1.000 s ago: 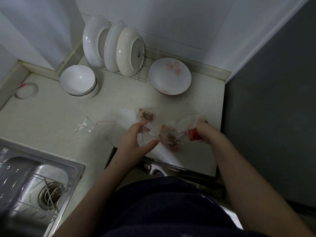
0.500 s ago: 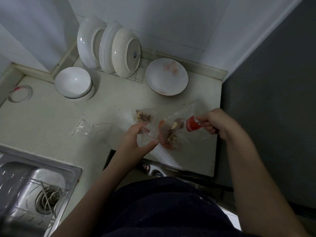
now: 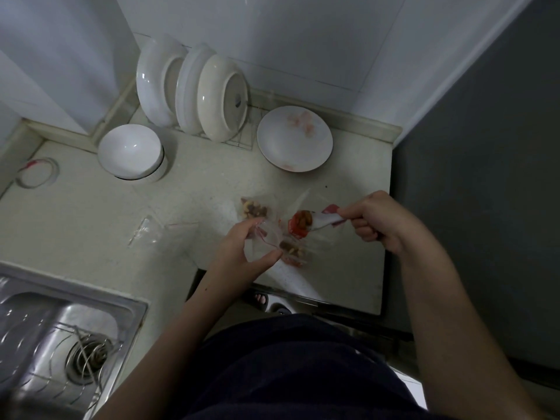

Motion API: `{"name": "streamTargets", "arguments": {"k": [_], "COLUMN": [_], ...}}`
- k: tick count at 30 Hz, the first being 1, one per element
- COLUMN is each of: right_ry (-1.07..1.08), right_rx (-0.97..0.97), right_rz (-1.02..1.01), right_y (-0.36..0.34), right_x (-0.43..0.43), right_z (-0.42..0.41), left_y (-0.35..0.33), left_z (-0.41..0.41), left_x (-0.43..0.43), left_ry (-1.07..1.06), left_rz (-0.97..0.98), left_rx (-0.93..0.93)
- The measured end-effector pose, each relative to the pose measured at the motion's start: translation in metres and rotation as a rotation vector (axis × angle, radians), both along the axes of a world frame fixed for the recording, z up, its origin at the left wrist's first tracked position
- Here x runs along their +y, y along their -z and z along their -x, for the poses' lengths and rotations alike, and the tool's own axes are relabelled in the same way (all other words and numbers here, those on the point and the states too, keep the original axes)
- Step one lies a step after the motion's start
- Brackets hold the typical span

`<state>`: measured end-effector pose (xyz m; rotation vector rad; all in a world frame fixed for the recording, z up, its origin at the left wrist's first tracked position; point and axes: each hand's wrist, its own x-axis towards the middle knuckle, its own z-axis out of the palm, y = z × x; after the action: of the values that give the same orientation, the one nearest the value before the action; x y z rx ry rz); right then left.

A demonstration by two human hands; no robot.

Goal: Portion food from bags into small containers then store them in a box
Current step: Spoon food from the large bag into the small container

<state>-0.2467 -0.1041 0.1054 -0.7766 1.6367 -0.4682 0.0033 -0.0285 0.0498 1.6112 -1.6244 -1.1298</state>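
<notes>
Near the counter [image 3: 363,274] edge, right hand [image 3: 375,222] holds scoop [image 3: 303,224], left hand [image 3: 242,253] bag [image 3: 266,237].

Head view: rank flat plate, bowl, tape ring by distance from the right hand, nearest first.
1. Flat plate, just behind the right hand, slightly left.
2. Bowl, well to the left.
3. Tape ring, farthest left.
</notes>
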Motion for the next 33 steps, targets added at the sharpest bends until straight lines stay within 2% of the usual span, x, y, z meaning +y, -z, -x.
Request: {"name": "streamTargets", "arguments": {"k": [10, 19, 33], "right_ry": [0.09, 0.287, 0.403], "right_rx": [0.005, -0.04, -0.07], "right_rz": [0.102, 0.286, 0.306], "right_y": [-0.009, -0.003, -0.002], "right_x": [0.018, 0.047, 0.065], "right_z": [-0.01, -0.014, -0.014], "left_y": [0.001, 0.001, 0.002], "left_z": [0.001, 0.006, 0.007], "left_x": [0.0, 0.002, 0.002], "left_ry": [-0.002, -0.014, 0.024], "left_rz": [0.016, 0.021, 0.016], "left_rx": [-0.017, 0.026, 0.07]}}
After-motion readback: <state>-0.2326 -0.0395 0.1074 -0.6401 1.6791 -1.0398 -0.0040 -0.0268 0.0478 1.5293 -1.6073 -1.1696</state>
